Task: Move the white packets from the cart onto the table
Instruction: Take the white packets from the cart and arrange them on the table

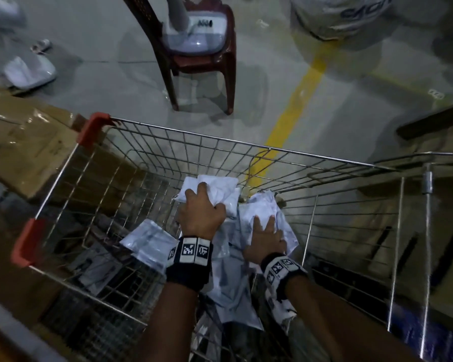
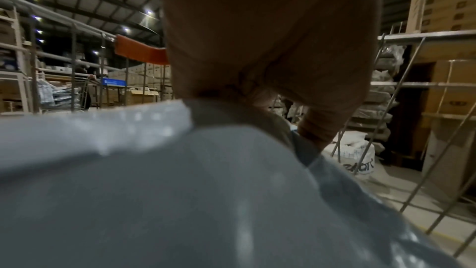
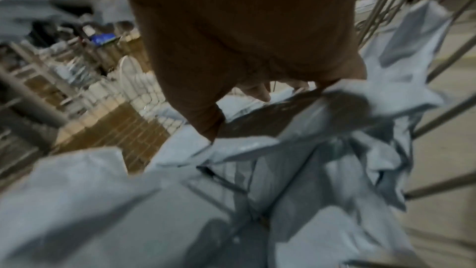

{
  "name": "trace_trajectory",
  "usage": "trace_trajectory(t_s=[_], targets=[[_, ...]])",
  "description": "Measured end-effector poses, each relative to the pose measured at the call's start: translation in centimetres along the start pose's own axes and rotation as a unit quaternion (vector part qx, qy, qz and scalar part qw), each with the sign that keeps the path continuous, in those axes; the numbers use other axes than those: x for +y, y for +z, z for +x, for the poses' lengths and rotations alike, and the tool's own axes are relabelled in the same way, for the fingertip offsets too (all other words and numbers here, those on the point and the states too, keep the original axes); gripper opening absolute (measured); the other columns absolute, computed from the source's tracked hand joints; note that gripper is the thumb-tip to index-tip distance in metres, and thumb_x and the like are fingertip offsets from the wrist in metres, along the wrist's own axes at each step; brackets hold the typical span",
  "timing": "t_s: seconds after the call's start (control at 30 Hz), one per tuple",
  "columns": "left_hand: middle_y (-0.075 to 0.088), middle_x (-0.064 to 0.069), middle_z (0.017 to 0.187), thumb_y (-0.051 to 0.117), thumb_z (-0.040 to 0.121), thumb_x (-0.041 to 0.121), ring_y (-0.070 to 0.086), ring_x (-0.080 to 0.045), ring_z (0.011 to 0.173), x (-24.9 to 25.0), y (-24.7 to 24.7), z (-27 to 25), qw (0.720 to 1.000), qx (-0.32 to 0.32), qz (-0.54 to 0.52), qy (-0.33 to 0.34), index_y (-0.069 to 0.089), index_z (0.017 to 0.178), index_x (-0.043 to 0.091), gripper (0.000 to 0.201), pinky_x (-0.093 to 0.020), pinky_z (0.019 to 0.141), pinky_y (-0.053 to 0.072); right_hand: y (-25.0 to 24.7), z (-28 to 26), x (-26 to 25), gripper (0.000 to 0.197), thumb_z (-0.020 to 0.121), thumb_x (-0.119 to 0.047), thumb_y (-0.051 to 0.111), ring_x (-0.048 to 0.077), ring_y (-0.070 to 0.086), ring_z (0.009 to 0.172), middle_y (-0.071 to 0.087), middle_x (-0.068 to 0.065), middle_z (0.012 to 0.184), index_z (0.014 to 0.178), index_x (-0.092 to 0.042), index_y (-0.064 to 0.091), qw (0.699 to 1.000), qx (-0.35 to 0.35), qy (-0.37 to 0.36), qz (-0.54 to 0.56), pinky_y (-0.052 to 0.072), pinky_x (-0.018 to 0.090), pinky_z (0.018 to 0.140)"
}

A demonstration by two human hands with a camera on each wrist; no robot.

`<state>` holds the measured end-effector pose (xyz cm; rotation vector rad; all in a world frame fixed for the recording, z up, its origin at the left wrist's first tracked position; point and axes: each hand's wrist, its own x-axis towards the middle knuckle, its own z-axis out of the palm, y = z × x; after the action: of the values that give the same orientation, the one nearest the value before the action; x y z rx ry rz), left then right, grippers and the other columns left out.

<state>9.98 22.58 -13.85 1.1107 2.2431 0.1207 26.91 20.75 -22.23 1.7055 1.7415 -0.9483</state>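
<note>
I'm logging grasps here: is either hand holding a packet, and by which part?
The left hand grips a white packet by its near edge, bunching it. The right hand lies flat on another packet, gripping nothing.

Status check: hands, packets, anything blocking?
Left hand grips a white packet. Right hand flat on packet pile. All inside wire cart; nothing blocking.

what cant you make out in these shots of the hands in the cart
- How many white plastic packets lie in the wire cart: they overlap, and both arms cover the pile in the head view.
- The left hand's fingertips: in the left wrist view, the palm and the gripped packet hide them.
- Packet labels: the right wrist view is motion-blurred around the right hand.
- The table: not identifiable in any view.
</note>
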Motion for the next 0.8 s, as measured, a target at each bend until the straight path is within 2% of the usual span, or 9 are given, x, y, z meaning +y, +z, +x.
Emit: trace_trajectory(t_s=[0.1, 0.2, 0.33, 0.4, 0.47, 0.53, 0.6, 0.7, 0.8], targets=[[0.046, -0.017, 0.128, 0.061, 0.084, 0.036, 0.053, -0.04, 0.113, 0.7, -1.6, -2.6, 0.999, 0.017, -0.037, 0.013, 0.039, 0.142, 0.021, 0.063, -0.044, 0.09, 0.047, -2.3, -1.7, 0.1, 0.089, 0.088, -0.057, 0.049, 0.04, 0.01, 0.15, -0.007, 0.015, 0.165, 0.158, -0.031, 0.0, 0.997, 0.018, -0.006, 0.078, 0.022, 0.052, 0.118], [0.047, -0.015, 0.133, 0.061, 0.085, 0.036, 0.052, -0.039, 0.117, 1.8, -3.6, -5.3, 0.995, 0.05, -0.079, 0.027, 0.039, 0.143, 0.022, 0.064, -0.044, 0.092, 0.045, -4.7, -4.7, -0.2, 0.079, 0.091, -0.054, 0.045, 0.04, 0.016, 0.149, -0.001, 0.01, 0.166, 0.158, -0.034, 0.007, 0.986, 0.042, -0.012, 0.16, 0.021, 0.05, 0.119], [0.053, -0.011, 0.13, 0.061, 0.084, 0.04, 0.055, -0.038, 0.114, 2.8, -7.0, -9.1, 0.988, 0.102, -0.094, 0.063, 0.044, 0.139, 0.023, 0.06, -0.043, 0.09, 0.048, -8.0, -10.2, -0.1, 0.067, 0.096, -0.043, 0.041, 0.032, 0.015, 0.15, 0.008, 0.008, 0.165, 0.157, -0.034, 0.015, 0.97, 0.086, -0.071, 0.214, 0.025, 0.044, 0.116], [0.057, -0.011, 0.124, 0.063, 0.082, 0.039, 0.058, -0.037, 0.109, 3.0, -8.4, -11.0, 0.98, 0.131, -0.115, 0.093, 0.048, 0.135, 0.021, 0.058, -0.043, 0.087, 0.051, -9.9, -13.4, 0.0, 0.068, 0.092, -0.044, 0.037, 0.025, 0.016, 0.15, 0.015, 0.009, 0.164, 0.157, -0.031, 0.02, 0.96, 0.12, -0.103, 0.232, 0.029, 0.041, 0.114], [0.06, -0.012, 0.116, 0.064, 0.08, 0.037, 0.059, -0.036, 0.104, 3.1, -9.8, -13.1, 0.968, 0.163, -0.139, 0.128, 0.052, 0.13, 0.019, 0.055, -0.042, 0.082, 0.052, -11.7, -16.8, 0.6, 0.074, 0.084, -0.045, 0.033, 0.022, 0.02, 0.149, 0.02, 0.008, 0.163, 0.156, -0.03, 0.023, 0.944, 0.159, -0.134, 0.255, 0.03, 0.037, 0.11], [0.06, -0.013, 0.114, 0.067, 0.081, 0.033, 0.058, -0.035, 0.104, 3.3, -11.4, -15.5, 0.954, 0.197, -0.164, 0.153, 0.054, 0.132, 0.016, 0.055, -0.039, 0.083, 0.047, -13.2, -20.3, 1.4, 0.067, 0.09, -0.04, 0.036, 0.018, 0.018, 0.15, 0.018, 0.003, 0.164, 0.156, -0.031, 0.024, 0.924, 0.196, -0.171, 0.28, 0.029, 0.031, 0.107], [0.06, -0.012, 0.117, 0.066, 0.083, 0.034, 0.057, -0.033, 0.107, 3.5, -13.0, -18.2, 0.938, 0.232, -0.19, 0.176, 0.053, 0.134, 0.016, 0.056, -0.038, 0.086, 0.046, -14.4, -24.0, 2.1, 0.063, 0.095, -0.035, 0.04, 0.012, 0.016, 0.15, 0.017, -0.002, 0.164, 0.156, -0.03, 0.026, 0.897, 0.23, -0.205, 0.317, 0.024, 0.024, 0.102], [0.059, -0.008, 0.123, 0.066, 0.084, 0.032, 0.056, -0.029, 0.112, 4.2, -15.3, -22.2, 0.91, 0.278, -0.221, 0.213, 0.053, 0.136, 0.017, 0.056, -0.037, 0.09, 0.045, -16.0, -29.0, 2.7, 0.071, 0.085, -0.042, 0.035, 0.01, 0.021, 0.148, 0.022, -0.003, 0.162, 0.155, -0.032, 0.028, 0.856, 0.29, -0.245, 0.351, 0.026, 0.024, 0.105], [0.056, -0.006, 0.13, 0.07, 0.083, 0.027, 0.053, -0.028, 0.118, 5.0, -16.9, -25.3, 0.899, 0.303, -0.226, 0.223, 0.051, 0.139, 0.022, 0.059, -0.036, 0.095, 0.043, -17.0, -32.9, 3.1, 0.069, 0.086, -0.04, 0.034, 0.007, 0.016, 0.149, 0.022, -0.004, 0.163, 0.155, -0.032, 0.029, 0.834, 0.355, -0.261, 0.332, 0.02, 0.016, 0.103]])
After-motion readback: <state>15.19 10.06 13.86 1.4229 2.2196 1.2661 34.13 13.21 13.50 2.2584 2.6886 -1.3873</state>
